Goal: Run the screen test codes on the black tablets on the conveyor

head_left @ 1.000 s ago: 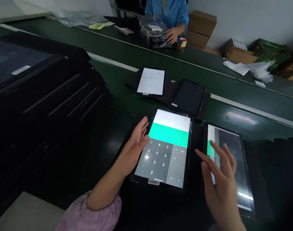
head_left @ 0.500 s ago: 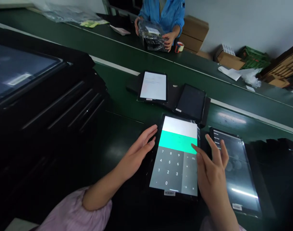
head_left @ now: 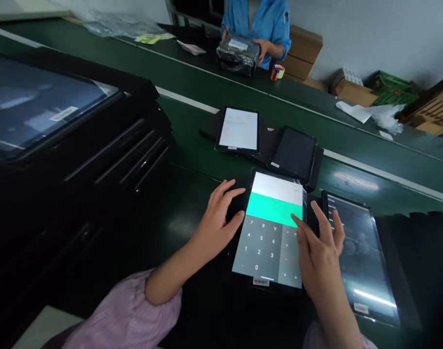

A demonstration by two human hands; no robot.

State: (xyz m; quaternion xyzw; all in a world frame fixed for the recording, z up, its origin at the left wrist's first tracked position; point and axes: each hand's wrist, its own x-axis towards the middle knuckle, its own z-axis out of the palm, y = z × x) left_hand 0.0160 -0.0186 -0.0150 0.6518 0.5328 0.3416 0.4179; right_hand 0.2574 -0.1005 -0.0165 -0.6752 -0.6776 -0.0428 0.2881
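A tablet (head_left: 260,245) in front of me shows a calculator with a dark keypad, a green band and a white field with small characters at its right. My left hand (head_left: 219,218) is open beside the tablet's left edge, thumb and fingers apart, holding nothing. On the right side, my right hand (head_left: 321,257) has its fingers spread, with the index fingertip over the green band; I cannot tell whether it touches the glass. Just right of that hand lies a second tablet (head_left: 363,257) with a dark screen and a short text list, partly covered by my fingers.
Beyond the calculator lie a tablet with a white screen (head_left: 239,128) and one with a dark screen (head_left: 294,152). Stacked tablets in black cases (head_left: 134,145) rise at left. Across the green bench, a person in blue (head_left: 279,31) holds a plastic-wrapped package (head_left: 238,55) near tape rolls (head_left: 277,72).
Small characters have appeared in the calculator's white field. My left thumb and fingers have spread wider near the tablet's edge. My right index finger stays over the green band. The view has shifted slightly.
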